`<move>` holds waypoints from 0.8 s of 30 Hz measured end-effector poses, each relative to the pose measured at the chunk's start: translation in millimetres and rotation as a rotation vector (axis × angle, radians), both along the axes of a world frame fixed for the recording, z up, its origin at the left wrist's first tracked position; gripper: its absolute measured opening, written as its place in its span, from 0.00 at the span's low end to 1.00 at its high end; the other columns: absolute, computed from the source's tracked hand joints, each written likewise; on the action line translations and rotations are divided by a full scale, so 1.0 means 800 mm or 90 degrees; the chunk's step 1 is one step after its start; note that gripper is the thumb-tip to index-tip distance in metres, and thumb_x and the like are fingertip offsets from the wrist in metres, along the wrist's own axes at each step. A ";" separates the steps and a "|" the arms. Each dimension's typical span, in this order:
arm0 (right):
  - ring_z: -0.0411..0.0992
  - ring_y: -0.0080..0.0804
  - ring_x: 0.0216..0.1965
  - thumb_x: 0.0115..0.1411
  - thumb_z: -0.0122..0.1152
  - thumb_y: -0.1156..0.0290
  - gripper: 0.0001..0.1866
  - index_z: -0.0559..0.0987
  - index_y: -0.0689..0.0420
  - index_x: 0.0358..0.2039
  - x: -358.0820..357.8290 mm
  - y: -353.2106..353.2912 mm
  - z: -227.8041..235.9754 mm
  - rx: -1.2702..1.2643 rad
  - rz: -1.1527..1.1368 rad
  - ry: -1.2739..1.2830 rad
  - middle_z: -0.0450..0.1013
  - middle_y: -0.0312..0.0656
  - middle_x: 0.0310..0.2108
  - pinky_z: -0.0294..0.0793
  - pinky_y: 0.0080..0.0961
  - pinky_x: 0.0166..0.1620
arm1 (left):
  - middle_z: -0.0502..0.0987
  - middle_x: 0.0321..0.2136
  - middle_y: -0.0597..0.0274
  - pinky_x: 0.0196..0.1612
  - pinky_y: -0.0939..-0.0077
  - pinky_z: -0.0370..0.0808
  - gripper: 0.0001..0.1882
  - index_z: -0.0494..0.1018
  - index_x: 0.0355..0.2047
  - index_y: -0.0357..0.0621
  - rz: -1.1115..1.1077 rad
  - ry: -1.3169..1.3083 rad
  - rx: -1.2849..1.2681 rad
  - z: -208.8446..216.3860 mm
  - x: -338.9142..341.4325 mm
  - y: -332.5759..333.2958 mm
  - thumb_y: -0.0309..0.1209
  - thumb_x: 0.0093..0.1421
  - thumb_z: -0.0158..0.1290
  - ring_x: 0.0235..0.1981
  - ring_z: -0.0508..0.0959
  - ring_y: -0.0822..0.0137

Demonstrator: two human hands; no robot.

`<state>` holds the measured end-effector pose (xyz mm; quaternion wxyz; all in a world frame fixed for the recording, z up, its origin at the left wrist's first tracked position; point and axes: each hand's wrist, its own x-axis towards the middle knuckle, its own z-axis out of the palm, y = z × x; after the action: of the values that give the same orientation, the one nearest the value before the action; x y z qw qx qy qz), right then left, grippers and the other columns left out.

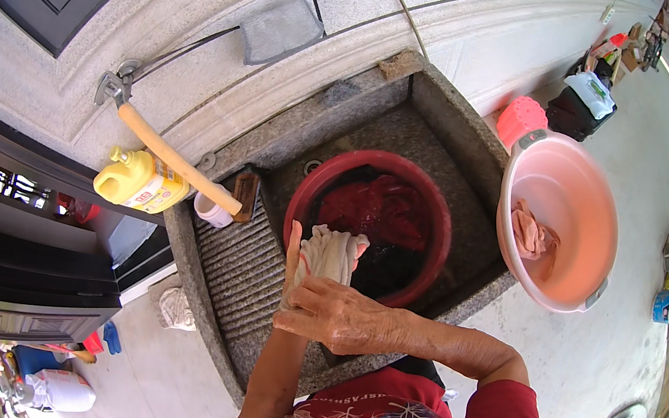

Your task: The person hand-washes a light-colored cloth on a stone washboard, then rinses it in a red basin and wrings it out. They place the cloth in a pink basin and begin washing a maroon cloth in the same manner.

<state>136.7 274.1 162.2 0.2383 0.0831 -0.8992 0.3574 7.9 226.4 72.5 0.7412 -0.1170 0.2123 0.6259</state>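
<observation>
A pale, greyish-white cloth (326,253) is bunched between my hands, above the near left rim of a dark red basin (425,287). My left hand (293,256) is under and around it, with one digit stretched up along its left side; a pinkish bit, perhaps a fingertip, shows at its right edge. Crossing over from the right, my right hand (340,314) is closed on the cloth's lower end near my left wrist. It hides much of the left hand. Dark red fabric (382,207) lies in dark water inside the basin.
The basin stands in a stone sink (471,108) with a ribbed washboard slope (243,269). A tap hose (178,158), yellow jug (144,181), small pinkish cup (215,207) and brush (246,194) are at the left. A pink tub (589,212) holding pinkish cloth (528,234) is at the right.
</observation>
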 end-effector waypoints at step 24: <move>0.71 0.40 0.48 0.62 0.47 0.57 0.22 0.70 0.57 0.52 -0.060 0.061 -0.212 -1.414 0.120 0.419 0.72 0.44 0.48 0.70 0.39 0.53 | 0.63 0.59 0.57 0.61 0.50 0.59 0.35 0.59 0.61 0.50 0.195 -0.040 0.189 0.000 0.023 0.026 0.49 0.55 0.54 0.60 0.63 0.53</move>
<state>88.7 323.2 -7.5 0.3743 -0.0162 0.0242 0.9268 26.4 247.1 72.3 0.6527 -0.0570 0.0746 0.7518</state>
